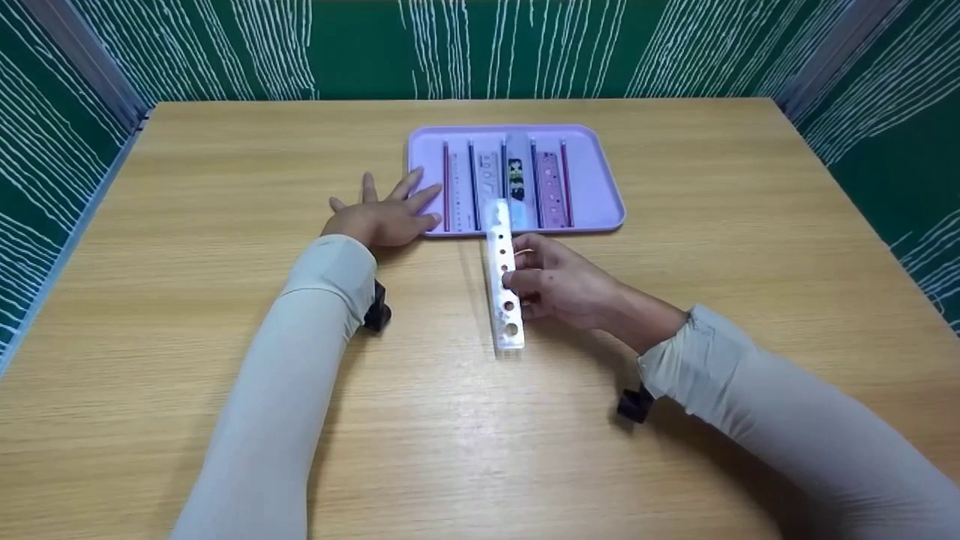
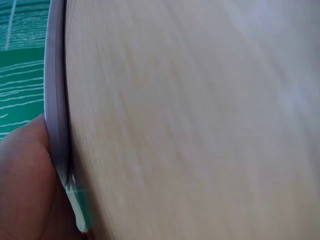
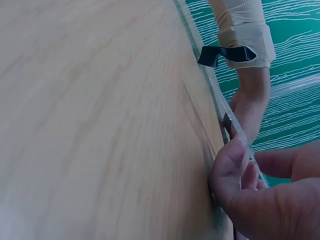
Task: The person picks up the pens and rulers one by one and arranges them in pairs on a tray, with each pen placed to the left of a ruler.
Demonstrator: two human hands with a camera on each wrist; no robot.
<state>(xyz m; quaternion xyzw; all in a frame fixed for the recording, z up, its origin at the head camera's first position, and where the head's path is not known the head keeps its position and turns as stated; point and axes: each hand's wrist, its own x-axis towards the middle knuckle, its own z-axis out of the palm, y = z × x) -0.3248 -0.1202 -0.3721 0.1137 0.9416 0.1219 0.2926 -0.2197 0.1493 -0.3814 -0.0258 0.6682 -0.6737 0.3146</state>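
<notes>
My right hand point(image 1: 574, 289) grips a clear ruler point(image 1: 504, 330) with a row of round holes, thumb on its face and fingers behind. The ruler tilts over the table, its far end overlapping the near rim of a lilac tray point(image 1: 600, 187) in the head view. In the right wrist view the ruler point(image 3: 218, 95) shows edge-on, pinched by the right hand point(image 3: 275, 205). My left hand point(image 1: 390, 217) lies with fingers spread at the tray's left side, fingertips over the rim. The left wrist view catches part of the left hand point(image 2: 25, 185) beside the tray's rim point(image 2: 57, 90).
On the tray lie several pencils, such as a red one point(image 1: 566, 187), alternating with rulers, among them a pink ruler point(image 1: 553, 191) and one with dark cartoon figures point(image 1: 516, 176). The wooden table point(image 1: 225, 172) ends at green walls with white streaks point(image 1: 360, 52).
</notes>
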